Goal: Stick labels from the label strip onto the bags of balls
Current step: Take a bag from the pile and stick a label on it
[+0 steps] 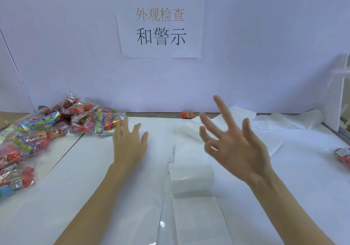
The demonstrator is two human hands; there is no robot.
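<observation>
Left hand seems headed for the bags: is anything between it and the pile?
Nothing visible. The left hand, open, hovers over bare white paper; the nearest bags lie just beyond its fingertips, with no object between.

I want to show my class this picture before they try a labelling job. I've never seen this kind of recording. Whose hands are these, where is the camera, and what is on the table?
There is no machine here: a person works with bare hands, and the one picture comes from a camera worn on the head, looking forward and down. The left hand reaches out flat toward the bags of balls heaped at the left. The right hand is raised with fingers spread. Neither holds anything. A label roll lies in the middle, its strip running toward the viewer. One more bag sits at the far right edge. A paper sign hangs on the back wall.
</observation>
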